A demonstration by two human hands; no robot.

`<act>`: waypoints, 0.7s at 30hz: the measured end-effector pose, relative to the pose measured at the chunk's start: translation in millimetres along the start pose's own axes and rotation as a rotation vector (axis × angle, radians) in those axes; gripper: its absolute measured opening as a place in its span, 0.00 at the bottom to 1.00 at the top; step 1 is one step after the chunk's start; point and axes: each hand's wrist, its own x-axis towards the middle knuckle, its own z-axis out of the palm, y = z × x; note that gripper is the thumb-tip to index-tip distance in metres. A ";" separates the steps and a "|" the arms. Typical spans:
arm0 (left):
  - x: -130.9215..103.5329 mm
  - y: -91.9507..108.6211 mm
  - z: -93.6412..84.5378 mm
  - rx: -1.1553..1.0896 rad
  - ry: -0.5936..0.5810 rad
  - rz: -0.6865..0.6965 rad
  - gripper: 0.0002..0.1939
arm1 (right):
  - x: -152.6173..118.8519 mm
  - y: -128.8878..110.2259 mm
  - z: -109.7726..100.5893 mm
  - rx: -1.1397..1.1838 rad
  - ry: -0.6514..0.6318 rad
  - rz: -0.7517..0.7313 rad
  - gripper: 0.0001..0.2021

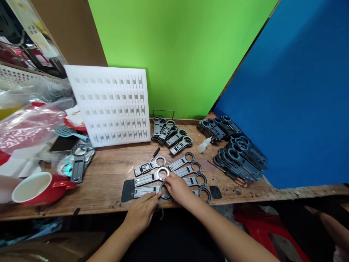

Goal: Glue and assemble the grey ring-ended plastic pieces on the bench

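Note:
Several grey parts, each a flat bar with a ring at one end, lie in two columns near the table's front edge. My left hand (141,211) rests at the lowest part of the left column (144,191), fingers pressed together over its bar near the ring. At the rings of that column, my right hand (176,187) has its fingers bent together; what they pinch is too small to make out. One part with a bright ring (147,179) lies just above. Beside my right hand is the right column (191,169). A dark curved piece hangs below my left fingertips.
Stacks of similar parts (237,156) lie at the right by an orange-handled tool (240,181). More parts (166,133) and a small bottle (204,145) sit behind. A white slotted board (114,105) stands back left; a red mug (40,189) is at the left edge.

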 end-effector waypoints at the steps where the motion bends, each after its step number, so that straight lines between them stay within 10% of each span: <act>1: 0.9 1.3 0.1 0.002 -0.007 -0.015 0.20 | -0.1 0.5 0.6 -0.010 -0.001 -0.005 0.10; 21: 9.3 21.2 -3.1 0.157 0.073 -0.080 0.19 | -42.0 17.4 -9.5 -0.221 0.029 -0.101 0.17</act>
